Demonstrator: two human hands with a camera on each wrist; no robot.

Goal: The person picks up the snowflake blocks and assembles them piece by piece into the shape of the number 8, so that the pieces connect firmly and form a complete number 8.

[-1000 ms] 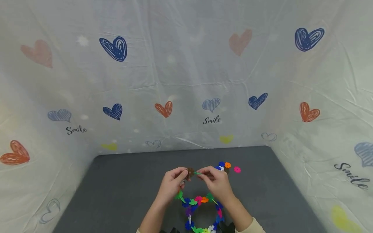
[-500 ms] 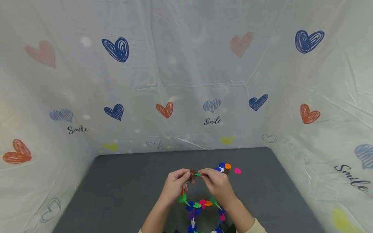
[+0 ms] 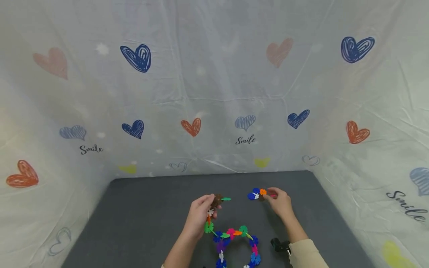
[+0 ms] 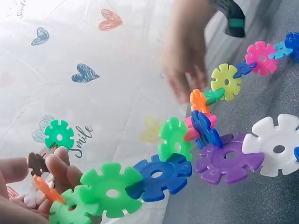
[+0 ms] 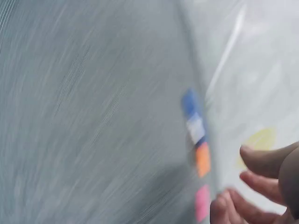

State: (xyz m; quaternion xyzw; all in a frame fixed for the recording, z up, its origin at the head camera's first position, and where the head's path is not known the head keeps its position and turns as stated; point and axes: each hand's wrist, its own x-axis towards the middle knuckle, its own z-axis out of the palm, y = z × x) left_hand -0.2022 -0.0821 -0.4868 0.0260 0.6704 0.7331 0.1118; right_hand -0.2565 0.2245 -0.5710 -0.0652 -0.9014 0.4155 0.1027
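Observation:
In the head view my left hand (image 3: 197,214) grips one end of a chain of interlocking plastic snowflake discs. Brown discs (image 3: 217,201) show at its fingertips, with a green disc (image 4: 59,134) standing out beyond them. From that hand the chain runs down through an orange disc (image 4: 48,187) and light green discs (image 4: 111,190) to a multicoloured ring (image 3: 255,258). My right hand (image 3: 280,203) reaches to the loose discs, its fingertips right at a pink disc (image 5: 202,203). In the blurred right wrist view its thumb and fingers are apart.
Beside the right fingertips lie loose blue (image 3: 251,196), white (image 3: 256,195) and orange (image 3: 263,191) discs on the dark grey table (image 3: 151,216). A white curtain (image 3: 214,74) printed with hearts stands around the table's back and sides. A black strap device (image 3: 279,245) sits at the right wrist.
My right hand has let go of the green disc, now fixed at the chain's end, and moved right to the loose discs. The left hand still holds the chain.

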